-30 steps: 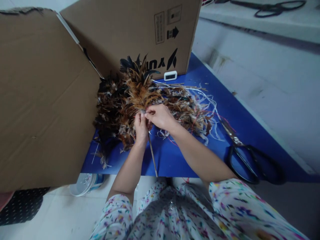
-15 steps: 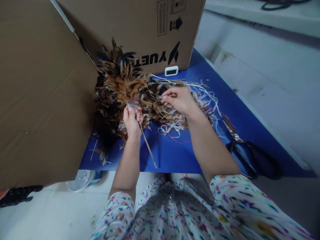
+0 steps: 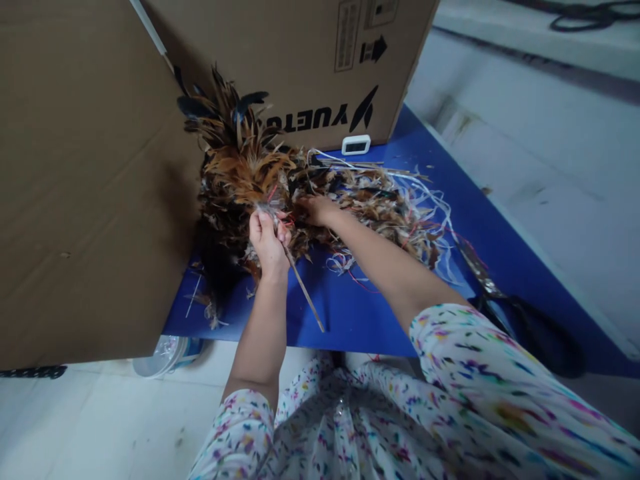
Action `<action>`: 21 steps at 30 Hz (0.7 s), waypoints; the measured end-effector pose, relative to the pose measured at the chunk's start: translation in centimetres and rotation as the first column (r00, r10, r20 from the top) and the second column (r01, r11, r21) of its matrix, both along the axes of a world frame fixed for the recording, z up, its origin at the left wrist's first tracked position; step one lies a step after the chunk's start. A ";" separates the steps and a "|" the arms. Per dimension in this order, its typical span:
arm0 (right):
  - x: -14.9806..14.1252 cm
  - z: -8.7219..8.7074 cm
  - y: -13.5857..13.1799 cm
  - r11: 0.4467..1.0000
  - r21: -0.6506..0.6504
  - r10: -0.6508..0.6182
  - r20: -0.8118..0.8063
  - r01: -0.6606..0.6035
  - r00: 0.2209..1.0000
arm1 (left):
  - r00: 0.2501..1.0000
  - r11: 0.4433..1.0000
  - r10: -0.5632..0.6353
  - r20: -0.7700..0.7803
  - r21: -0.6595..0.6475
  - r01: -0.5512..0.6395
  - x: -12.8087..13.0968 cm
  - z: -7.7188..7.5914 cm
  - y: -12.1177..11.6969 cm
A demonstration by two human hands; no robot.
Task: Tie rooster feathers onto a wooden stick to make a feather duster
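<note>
My left hand (image 3: 268,241) is closed around the bound base of a feather duster (image 3: 247,163). Brown and black feathers fan up and away from it, and a thin wooden stick (image 3: 306,293) slants down towards the table's front edge. Red string (image 3: 273,193) shows at the binding. To the right of it, my right hand (image 3: 319,211) reaches into a heap of loose feathers (image 3: 373,200); its fingertips are hidden there, so their grip does not show. White strips (image 3: 425,200) and red thread lie tangled at the heap's right side.
Black-handled scissors (image 3: 493,290) lie on the blue table (image 3: 350,313) by my right forearm. Cardboard boxes (image 3: 310,67) stand at the back and left. A small white device (image 3: 356,145) sits against the back box. Below the table's left edge is a plastic bucket (image 3: 165,357).
My right hand has moved left and down into the loose feathers, close to the duster. My left hand keeps its hold on the duster. The whole view has shifted slightly.
</note>
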State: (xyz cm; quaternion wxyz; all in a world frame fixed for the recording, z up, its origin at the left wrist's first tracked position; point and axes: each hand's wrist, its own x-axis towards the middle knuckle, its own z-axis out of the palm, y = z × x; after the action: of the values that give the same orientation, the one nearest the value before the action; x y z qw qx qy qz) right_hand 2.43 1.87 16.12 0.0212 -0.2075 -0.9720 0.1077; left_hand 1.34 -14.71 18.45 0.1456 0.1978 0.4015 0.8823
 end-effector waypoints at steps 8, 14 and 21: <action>0.0 -0.8 1.7 0.991 -0.022 -0.130 -0.041 0.129 0.991 | 1.000 1.000 0.025 -0.007 -0.003 -0.025 -0.3 -0.3 0.1; 1.9 -0.3 4.8 0.929 -0.301 -0.305 -0.297 0.215 0.905 | 0.999 0.999 0.042 -0.005 -0.024 -0.042 -0.6 -0.5 0.1; 3.6 0.2 6.7 0.669 -0.740 -0.539 -0.420 0.067 0.730 | 0.999 0.998 0.050 -0.007 -0.025 -0.050 -0.7 -0.6 0.2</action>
State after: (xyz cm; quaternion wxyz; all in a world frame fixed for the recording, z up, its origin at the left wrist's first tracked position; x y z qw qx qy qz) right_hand 6.03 8.54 16.30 0.2740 -0.3227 -0.7479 0.5113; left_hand 0.67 -14.54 17.80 0.1248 0.1886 0.4180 0.8798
